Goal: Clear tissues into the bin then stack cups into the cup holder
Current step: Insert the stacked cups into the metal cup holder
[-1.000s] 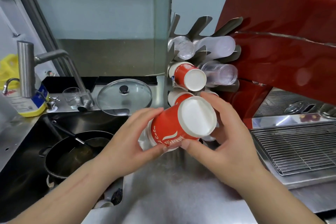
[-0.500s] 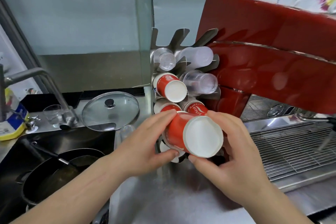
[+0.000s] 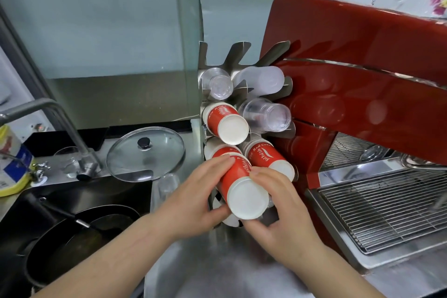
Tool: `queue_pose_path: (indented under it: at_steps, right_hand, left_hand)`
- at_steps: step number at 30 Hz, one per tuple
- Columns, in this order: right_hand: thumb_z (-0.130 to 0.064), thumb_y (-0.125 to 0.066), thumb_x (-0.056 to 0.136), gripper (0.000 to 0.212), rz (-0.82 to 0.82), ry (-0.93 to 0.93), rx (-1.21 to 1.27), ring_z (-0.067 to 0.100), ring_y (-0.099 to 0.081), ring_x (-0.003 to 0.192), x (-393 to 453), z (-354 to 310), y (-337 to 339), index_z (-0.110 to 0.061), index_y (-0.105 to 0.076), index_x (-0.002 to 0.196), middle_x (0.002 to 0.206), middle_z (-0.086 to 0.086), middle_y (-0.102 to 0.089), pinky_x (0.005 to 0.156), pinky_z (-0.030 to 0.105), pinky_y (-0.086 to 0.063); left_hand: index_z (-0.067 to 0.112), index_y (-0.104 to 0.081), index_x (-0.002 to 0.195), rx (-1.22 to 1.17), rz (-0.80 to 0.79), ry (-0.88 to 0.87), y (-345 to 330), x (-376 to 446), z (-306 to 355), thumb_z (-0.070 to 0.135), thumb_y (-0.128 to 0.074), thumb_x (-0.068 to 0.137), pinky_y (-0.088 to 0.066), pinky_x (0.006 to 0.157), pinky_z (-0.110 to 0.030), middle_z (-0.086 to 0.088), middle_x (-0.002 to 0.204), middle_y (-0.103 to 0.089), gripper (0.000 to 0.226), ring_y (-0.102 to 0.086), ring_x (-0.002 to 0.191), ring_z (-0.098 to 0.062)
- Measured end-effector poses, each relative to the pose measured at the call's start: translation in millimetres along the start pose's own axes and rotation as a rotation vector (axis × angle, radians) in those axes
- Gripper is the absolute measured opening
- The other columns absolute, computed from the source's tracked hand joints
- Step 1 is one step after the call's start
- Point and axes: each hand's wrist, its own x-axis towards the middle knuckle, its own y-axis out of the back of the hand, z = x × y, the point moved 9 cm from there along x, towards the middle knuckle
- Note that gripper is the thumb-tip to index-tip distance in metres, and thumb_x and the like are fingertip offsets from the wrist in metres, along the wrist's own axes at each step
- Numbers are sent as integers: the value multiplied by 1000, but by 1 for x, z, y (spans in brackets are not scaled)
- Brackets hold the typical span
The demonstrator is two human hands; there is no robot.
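A red paper cup stack (image 3: 239,184) with a white base points toward me, held between both hands at the lower left slot of the steel cup holder (image 3: 237,53). My left hand (image 3: 193,198) wraps its left side. My right hand (image 3: 278,210) grips its right side and underside. Other slots hold red paper cups (image 3: 226,120) and another red stack (image 3: 266,155), plus clear plastic cups (image 3: 268,113) and a frosted stack (image 3: 261,78). No tissues or bin are in view.
A red espresso machine (image 3: 362,68) with a wire drip grate (image 3: 387,205) stands right of the holder. A glass pot lid (image 3: 145,152) lies on the counter at left. A black sink holds a frying pan (image 3: 79,244), with a steel faucet (image 3: 60,113) behind.
Both hands have carried the red cup stack forward and down, from open air in front of the holder into its lower left slot. The view has shifted right and closer.
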Motion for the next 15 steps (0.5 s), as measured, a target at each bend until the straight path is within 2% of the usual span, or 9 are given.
queue_pose_path:
  at_steps: [4, 10, 15]
  right_hand:
    - [-29, -67, 76, 57, -60, -66, 10, 7, -43, 131, 2, 11, -10, -30, -45, 128, 134, -7, -50, 106, 21, -35]
    - [-8, -77, 69, 71, -82, -49, -5, 5, -41, 131, 9, 16, -15, -29, -45, 129, 134, -5, -50, 107, 17, -31]
    - [-11, -76, 71, 69, -97, -72, 3, 3, -39, 132, 12, 22, -17, -28, -45, 129, 135, -4, -49, 107, 15, -29]
  left_hand:
    - [21, -33, 147, -24, -2, 24, -3, 2, -5, 27, -76, 80, -37, 112, -38, -1, 150, -37, 80, -33, 142, -11]
    - [19, -35, 147, -35, -14, 32, 0, 9, -10, 26, -77, 79, -33, 114, -31, 1, 151, -36, 80, -30, 143, -7]
    - [18, -35, 147, -31, -13, 46, 0, 13, -14, 27, -75, 80, -33, 115, -33, 2, 152, -34, 79, -28, 144, -7]
